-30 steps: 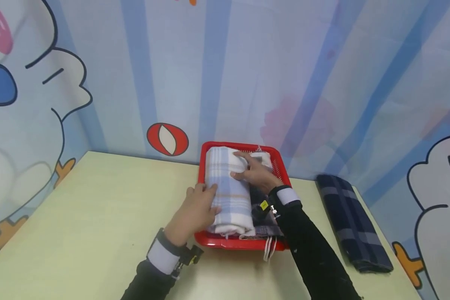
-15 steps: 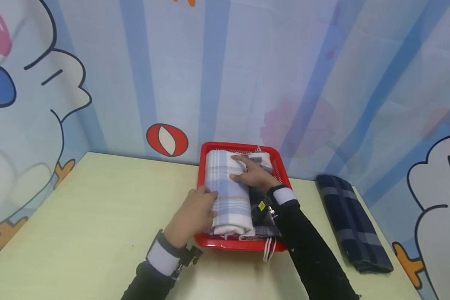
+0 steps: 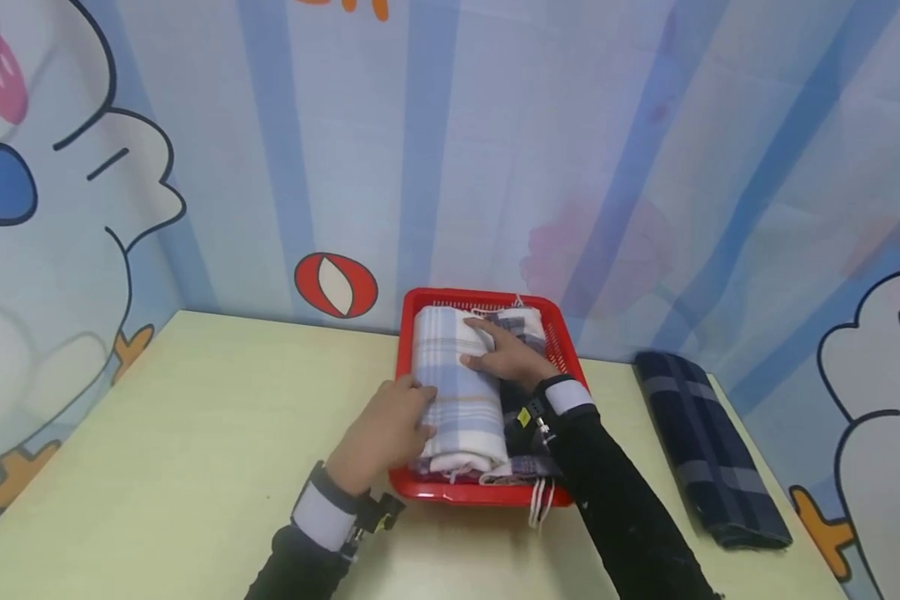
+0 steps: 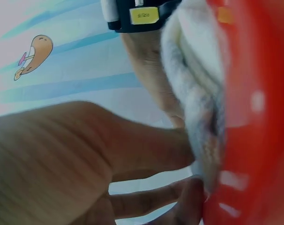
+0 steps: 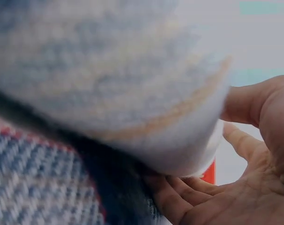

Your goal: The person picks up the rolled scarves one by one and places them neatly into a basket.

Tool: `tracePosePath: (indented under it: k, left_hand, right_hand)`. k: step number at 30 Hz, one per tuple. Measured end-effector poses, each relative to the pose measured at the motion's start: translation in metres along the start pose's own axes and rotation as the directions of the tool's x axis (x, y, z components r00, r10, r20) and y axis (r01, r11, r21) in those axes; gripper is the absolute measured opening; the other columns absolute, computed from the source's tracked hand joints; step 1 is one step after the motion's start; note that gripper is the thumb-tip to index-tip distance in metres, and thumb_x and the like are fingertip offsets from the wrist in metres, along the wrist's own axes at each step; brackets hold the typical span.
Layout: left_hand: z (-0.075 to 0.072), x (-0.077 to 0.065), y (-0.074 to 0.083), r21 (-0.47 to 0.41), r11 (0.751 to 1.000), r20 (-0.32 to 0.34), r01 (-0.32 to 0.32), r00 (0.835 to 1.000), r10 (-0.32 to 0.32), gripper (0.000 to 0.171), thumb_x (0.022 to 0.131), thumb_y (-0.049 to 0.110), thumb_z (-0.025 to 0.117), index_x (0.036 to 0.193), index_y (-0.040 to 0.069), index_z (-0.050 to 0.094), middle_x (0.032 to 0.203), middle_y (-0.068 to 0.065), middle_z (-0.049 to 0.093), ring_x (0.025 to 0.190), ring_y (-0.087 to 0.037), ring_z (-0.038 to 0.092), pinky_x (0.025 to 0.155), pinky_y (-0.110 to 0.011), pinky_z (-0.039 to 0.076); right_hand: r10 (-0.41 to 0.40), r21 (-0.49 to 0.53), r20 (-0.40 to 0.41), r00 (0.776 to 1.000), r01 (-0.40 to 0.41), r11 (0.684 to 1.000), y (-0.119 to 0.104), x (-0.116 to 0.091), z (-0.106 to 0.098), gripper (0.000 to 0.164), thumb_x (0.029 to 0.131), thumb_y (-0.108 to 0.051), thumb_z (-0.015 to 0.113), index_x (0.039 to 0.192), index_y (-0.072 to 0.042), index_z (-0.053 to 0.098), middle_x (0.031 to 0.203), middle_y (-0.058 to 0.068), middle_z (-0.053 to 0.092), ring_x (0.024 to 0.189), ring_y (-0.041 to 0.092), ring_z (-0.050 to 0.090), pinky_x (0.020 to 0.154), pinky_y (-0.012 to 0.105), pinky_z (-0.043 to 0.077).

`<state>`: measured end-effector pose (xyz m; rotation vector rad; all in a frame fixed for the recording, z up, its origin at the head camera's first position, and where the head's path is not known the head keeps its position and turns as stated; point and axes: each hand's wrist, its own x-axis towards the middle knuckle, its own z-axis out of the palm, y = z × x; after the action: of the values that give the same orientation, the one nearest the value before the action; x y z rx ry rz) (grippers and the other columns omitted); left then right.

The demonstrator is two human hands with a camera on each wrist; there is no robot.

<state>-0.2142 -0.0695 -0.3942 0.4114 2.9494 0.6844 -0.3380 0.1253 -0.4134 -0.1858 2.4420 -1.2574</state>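
Note:
A folded white-and-blue plaid scarf lies lengthwise along the left side of a red plastic basket. My left hand holds its left side, the thumb near the front end and the fingers farther back. In the left wrist view, the thumb and fingertips meet the cloth beside the red rim. My right hand grips the scarf's far right part; in the right wrist view, the thumb is over its edge and the fingers reach beneath. Darker checked cloth shows beside it in the basket, partly hidden by the right arm.
A folded navy plaid scarf lies at the table's right edge. White strings hang over the basket's front rim. The pale yellow table meets a printed backdrop right behind the basket.
The white-and-blue scarf has sunk slightly into the basket and toward its front, both hands moving with it. More of the basket's far wall and the darker cloth now shows.

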Motion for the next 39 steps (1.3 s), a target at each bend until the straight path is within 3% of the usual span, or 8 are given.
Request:
tracePosePath:
  k: [9,18,26,33,39]
  left_hand:
    - [-0.007,-0.002,-0.001,-0.033,0.999,-0.083,-0.034,0.996,0.031,0.055,0.088,0.032,0.075,0.135,0.011,0.059,0.122,-0.01,0.063,0.104,-0.024,0.058,0.09,-0.043,0.059]
    - [-0.008,0.0,0.006,-0.105,0.989,-0.196,-0.103,0.977,0.081,0.052,0.089,0.032,0.074,0.135,0.014,0.059,0.129,-0.007,0.063,0.112,-0.023,0.061,0.094,-0.044,0.058]
    - [-0.005,0.002,0.01,-0.137,0.982,-0.231,-0.131,0.968,0.097,0.054,0.089,0.03,0.074,0.137,0.012,0.056,0.126,-0.008,0.065,0.107,-0.023,0.063,0.091,-0.043,0.059]
    - [-0.006,0.004,0.01,-0.187,0.968,-0.266,-0.17,0.957,0.117,0.056,0.091,0.027,0.072,0.141,0.011,0.051,0.122,-0.011,0.066,0.106,-0.025,0.064,0.09,-0.044,0.058]
    - [-0.005,0.006,0.007,-0.212,0.96,-0.269,-0.181,0.956,0.121,0.057,0.092,0.027,0.069,0.143,0.012,0.049,0.123,-0.011,0.065,0.107,-0.026,0.064,0.089,-0.044,0.058]
  right_hand:
    - [0.007,-0.011,-0.019,1.0,-0.007,1.0,-0.001,-0.014,-0.009,0.072,0.096,-0.027,0.064,0.156,-0.029,0.025,0.159,0.016,0.029,0.142,0.038,0.038,0.111,0.057,0.042]
    - [-0.006,-0.047,-0.052,0.999,0.003,0.999,0.003,-0.029,-0.018,0.069,0.098,-0.029,0.061,0.157,-0.024,0.025,0.161,0.02,0.023,0.148,0.04,0.027,0.113,0.058,0.038]
    - [-0.006,-0.011,-0.033,0.999,0.006,1.0,0.011,-0.045,-0.03,0.068,0.1,-0.032,0.057,0.157,-0.023,0.021,0.164,0.019,0.018,0.152,0.041,0.018,0.115,0.063,0.034]
    - [-0.019,0.02,-0.047,0.999,0.02,1.0,0.015,-0.059,-0.048,0.07,0.102,-0.031,0.055,0.158,-0.02,0.017,0.164,0.019,0.016,0.147,0.041,0.03,0.115,0.058,0.037]
    - [-0.009,0.015,-0.048,0.999,0.009,1.0,0.023,-0.066,-0.062,0.068,0.103,-0.032,0.052,0.159,-0.018,0.015,0.164,0.02,0.015,0.15,0.041,0.024,0.117,0.058,0.034]
